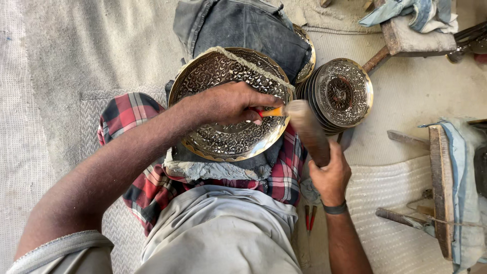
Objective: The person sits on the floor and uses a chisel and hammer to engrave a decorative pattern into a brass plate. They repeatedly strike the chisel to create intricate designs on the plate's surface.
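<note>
Your left hand (231, 105) pinches a chisel (271, 111) against the engraved brass plate (228, 139) on your lap; right hand (329, 175) fingers wrap the mallet (307, 129). The pattern looks nearly complete; finished plates (342, 94) stack beside.

A: What's under me?
B: Floor (61, 61), covered in pale woven matting.
A: Directly on it?
B: Stack of engraved metal plates (341, 94) at my right, two red-handled tools (309, 218) by my right forearm, wooden blocks (440, 187) wrapped in cloth at far right.
</note>
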